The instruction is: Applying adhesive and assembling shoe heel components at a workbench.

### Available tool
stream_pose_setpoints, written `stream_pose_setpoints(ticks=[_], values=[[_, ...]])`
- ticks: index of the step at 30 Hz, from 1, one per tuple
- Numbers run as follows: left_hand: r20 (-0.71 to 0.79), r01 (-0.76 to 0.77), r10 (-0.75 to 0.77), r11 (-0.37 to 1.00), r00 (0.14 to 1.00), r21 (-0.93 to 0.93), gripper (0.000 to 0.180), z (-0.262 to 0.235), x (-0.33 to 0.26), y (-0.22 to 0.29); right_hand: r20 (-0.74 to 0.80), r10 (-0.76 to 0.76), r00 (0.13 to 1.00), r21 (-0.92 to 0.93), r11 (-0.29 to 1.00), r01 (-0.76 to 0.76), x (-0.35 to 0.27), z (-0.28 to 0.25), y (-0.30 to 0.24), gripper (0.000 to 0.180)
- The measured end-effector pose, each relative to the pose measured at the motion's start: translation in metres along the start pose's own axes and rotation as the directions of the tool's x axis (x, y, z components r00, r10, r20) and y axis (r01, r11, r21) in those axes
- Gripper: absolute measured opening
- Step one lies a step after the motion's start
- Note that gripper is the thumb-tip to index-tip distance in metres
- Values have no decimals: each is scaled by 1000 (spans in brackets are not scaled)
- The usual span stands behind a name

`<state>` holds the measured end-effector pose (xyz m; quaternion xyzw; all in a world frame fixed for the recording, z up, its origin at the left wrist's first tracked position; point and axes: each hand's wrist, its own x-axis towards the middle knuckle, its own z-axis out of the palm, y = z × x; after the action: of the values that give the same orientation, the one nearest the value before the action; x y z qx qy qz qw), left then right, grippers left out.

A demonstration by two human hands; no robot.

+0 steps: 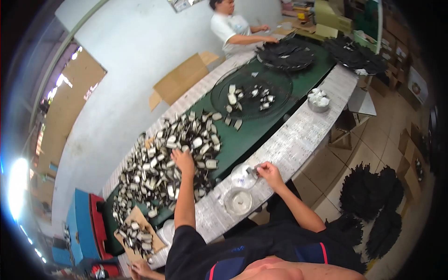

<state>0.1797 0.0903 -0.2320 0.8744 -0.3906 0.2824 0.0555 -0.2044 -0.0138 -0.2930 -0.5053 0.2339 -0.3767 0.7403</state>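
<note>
- The left hand (183,159) rested at centre frame on a heap of small black-and-white pieces (161,170); its fingers were spread flat over the pieces, and whether they gripped one could not be told.
- The right hand (269,171), right of centre, pinched a small grey item (252,171) over a clear round dish (243,176); a second clear dish (238,201) stood just below.
- The heap covered the green worktop (252,133) from centre to lower left.
- Judged progress: early. Only a few pieces lay on the round mesh tray (252,93) above; most remained heaped.
- Another person (233,28) worked at the upper edge beside dark stacked trays (285,53).
</note>
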Motion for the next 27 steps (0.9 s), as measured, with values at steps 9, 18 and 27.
stream_pose_setpoints(ticks=[9,18,27], values=[[-198,129,-219,913,955,-387,17,-43,-13,-13,11,32,999,58,998,-33,-7,-2,6,10],[228,257,-695,-65,682,-964,25,-68,25,-34,4,25,1000,53,998,-26,4,-2,-1,13],[710,5,-309,-915,633,-403,34,-80,-33,-30,-21,47,999,83,996,-45,-8,0,-3,14]])
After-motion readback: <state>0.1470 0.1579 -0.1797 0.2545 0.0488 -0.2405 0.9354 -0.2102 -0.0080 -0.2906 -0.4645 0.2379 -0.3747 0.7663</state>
